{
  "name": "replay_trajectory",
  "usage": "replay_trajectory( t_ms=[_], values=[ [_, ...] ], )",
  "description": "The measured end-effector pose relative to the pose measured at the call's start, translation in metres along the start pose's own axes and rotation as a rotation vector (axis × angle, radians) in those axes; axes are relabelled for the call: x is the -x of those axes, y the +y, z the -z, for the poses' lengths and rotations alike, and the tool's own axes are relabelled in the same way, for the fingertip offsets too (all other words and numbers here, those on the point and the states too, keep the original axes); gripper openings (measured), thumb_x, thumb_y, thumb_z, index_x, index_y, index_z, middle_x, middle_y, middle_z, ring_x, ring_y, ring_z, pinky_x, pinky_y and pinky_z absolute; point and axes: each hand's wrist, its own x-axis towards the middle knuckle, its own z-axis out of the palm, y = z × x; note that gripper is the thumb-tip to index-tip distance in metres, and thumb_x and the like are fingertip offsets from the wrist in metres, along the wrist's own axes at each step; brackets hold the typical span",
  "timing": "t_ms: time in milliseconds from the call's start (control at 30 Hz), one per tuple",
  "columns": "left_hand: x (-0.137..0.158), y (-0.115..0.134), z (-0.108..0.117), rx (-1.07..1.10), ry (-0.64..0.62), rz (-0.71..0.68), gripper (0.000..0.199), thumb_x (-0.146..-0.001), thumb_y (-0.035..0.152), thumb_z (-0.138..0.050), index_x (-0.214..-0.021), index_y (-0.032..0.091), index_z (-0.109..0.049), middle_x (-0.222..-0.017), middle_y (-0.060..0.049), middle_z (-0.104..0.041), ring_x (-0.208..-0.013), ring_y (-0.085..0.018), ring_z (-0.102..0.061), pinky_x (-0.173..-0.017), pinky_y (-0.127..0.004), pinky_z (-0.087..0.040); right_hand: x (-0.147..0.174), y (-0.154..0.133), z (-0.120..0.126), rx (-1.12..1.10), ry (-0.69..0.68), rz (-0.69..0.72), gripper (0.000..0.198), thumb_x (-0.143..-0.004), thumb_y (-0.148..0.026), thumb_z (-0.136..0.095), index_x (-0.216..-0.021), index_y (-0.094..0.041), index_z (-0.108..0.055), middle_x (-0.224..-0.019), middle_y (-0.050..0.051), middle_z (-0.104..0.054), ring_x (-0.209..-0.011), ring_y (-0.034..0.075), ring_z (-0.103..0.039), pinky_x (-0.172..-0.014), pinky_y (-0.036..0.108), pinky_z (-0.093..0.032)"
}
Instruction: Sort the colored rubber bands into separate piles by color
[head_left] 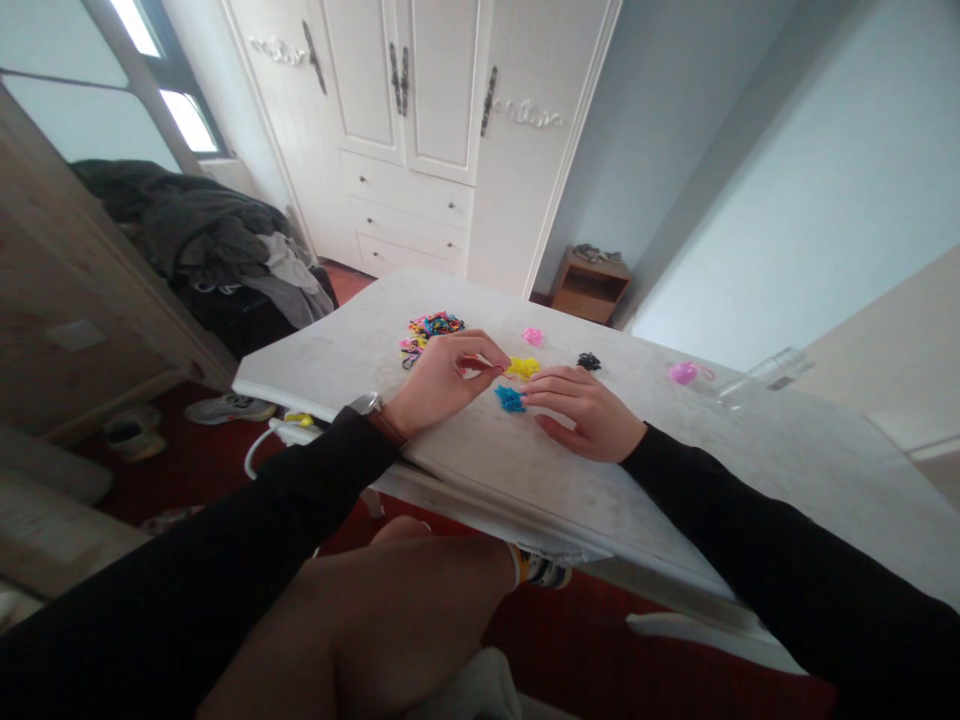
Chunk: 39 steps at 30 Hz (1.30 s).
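Observation:
My left hand [448, 382] is over the white table, thumb and forefinger pinched together. Something tiny and reddish shows at those fingertips, too small to make out. It is close to a pile of small yellow bands [523, 368]. Behind its knuckles lies a heap of mixed-colour small rubber bands [436, 325]. My right hand [589, 412] is open, palm down, its fingers stretched out and the thumb apart. Its fingertips are beside a blue pile of bands [510, 399]. Farther back are a pink pile [532, 337] and a black pile [589, 361], partly behind the right hand.
On the table's [795, 470] right side are a pink rounded object [682, 373] with a loop and a clear bottle [765, 380] lying down. A white power strip [296, 430] hangs at the front-left edge. Beyond stand a white wardrobe [409, 140] and a small wooden cabinet [591, 285].

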Motion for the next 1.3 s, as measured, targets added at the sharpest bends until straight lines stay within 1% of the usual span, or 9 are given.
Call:
replay_trajectory(
  t_ms=[267, 533, 667, 767, 867, 967, 1033, 1133, 1300],
  values=[
    [0.000, -0.001, 0.000, 0.008, -0.017, 0.014, 0.011, -0.089, 0.026, -0.076, -0.087, 0.018, -0.082, -0.095, -0.008, -0.078, -0.087, -0.018, -0.075, -0.077, -0.029, -0.067, -0.001, -0.002, 0.002, 0.016, 0.023, -0.024, 0.037, -0.102, -0.022, -0.057, -0.138, -0.028, -0.066, -0.140, 0.012, -0.071, -0.126, 0.028, -0.067, -0.104, 0.051, -0.056],
    [0.001, -0.002, 0.000, 0.011, -0.026, 0.026, 0.011, -0.089, 0.028, -0.078, -0.088, 0.018, -0.083, -0.095, -0.008, -0.078, -0.086, -0.017, -0.075, -0.077, -0.028, -0.066, -0.001, -0.002, -0.001, 0.000, 0.006, 0.031, 0.054, -0.103, -0.021, -0.056, -0.157, -0.025, -0.051, -0.147, 0.015, -0.066, -0.136, 0.029, -0.062, -0.111, 0.052, -0.056],
    [0.000, -0.002, -0.001, 0.018, -0.029, 0.021, 0.010, -0.089, 0.028, -0.078, -0.087, 0.019, -0.083, -0.095, -0.007, -0.079, -0.085, -0.017, -0.076, -0.075, -0.028, -0.067, -0.002, -0.002, -0.001, -0.011, 0.013, 0.024, 0.052, -0.103, -0.023, -0.057, -0.155, -0.025, -0.054, -0.145, 0.014, -0.069, -0.134, 0.029, -0.064, -0.111, 0.051, -0.057],
    [0.000, -0.001, -0.001, 0.014, -0.022, 0.018, 0.010, -0.088, 0.027, -0.079, -0.086, 0.019, -0.083, -0.094, -0.007, -0.079, -0.085, -0.017, -0.076, -0.077, -0.029, -0.067, -0.003, -0.004, 0.002, -0.020, 0.059, 0.003, 0.041, -0.102, -0.024, -0.057, -0.142, -0.026, -0.066, -0.139, 0.011, -0.074, -0.127, 0.028, -0.069, -0.105, 0.050, -0.059],
    [-0.001, 0.000, 0.001, -0.016, -0.008, 0.010, 0.010, -0.088, 0.025, -0.076, -0.084, 0.019, -0.083, -0.093, -0.008, -0.079, -0.085, -0.017, -0.075, -0.076, -0.028, -0.066, -0.002, -0.003, 0.010, -0.050, 0.221, -0.093, 0.025, -0.101, -0.023, -0.057, -0.112, -0.027, -0.080, -0.112, 0.006, -0.083, -0.104, 0.025, -0.075, -0.093, 0.046, -0.061],
    [-0.002, -0.001, 0.002, -0.064, -0.015, 0.012, 0.012, -0.089, 0.023, -0.073, -0.083, 0.019, -0.083, -0.092, -0.008, -0.080, -0.085, -0.017, -0.075, -0.074, -0.027, -0.063, 0.004, 0.005, 0.018, -0.086, 0.420, -0.315, 0.035, -0.101, -0.027, -0.053, -0.077, -0.027, -0.079, -0.079, 0.003, -0.080, -0.079, 0.022, -0.072, -0.079, 0.043, -0.059],
    [-0.001, -0.002, 0.003, -0.092, -0.020, 0.005, 0.013, -0.089, 0.023, -0.072, -0.084, 0.020, -0.083, -0.092, -0.008, -0.081, -0.085, -0.017, -0.075, -0.073, -0.027, -0.062, 0.011, 0.014, 0.021, -0.112, 0.491, -0.447, 0.044, -0.099, -0.031, -0.053, -0.061, -0.027, -0.074, -0.065, 0.003, -0.074, -0.070, 0.022, -0.069, -0.072, 0.042, -0.057],
    [-0.001, -0.004, 0.003, -0.116, -0.027, -0.006, 0.014, -0.090, 0.023, -0.072, -0.083, 0.020, -0.083, -0.092, -0.007, -0.081, -0.084, -0.017, -0.075, -0.071, -0.027, -0.060, 0.020, 0.029, 0.019, -0.148, 0.521, -0.572, 0.047, -0.096, -0.035, -0.057, -0.051, -0.027, -0.069, -0.056, 0.002, -0.069, -0.064, 0.021, -0.065, -0.069, 0.040, -0.054],
    [-0.001, -0.005, 0.004, -0.132, -0.030, -0.001, 0.014, -0.090, 0.023, -0.071, -0.083, 0.020, -0.083, -0.092, -0.007, -0.081, -0.082, -0.016, -0.074, -0.068, -0.025, -0.058, 0.027, 0.041, 0.011, -0.142, 0.502, -0.661, 0.046, -0.094, -0.035, -0.060, -0.051, -0.026, -0.071, -0.057, 0.003, -0.069, -0.065, 0.020, -0.066, -0.071, 0.039, -0.053]
  ],
)
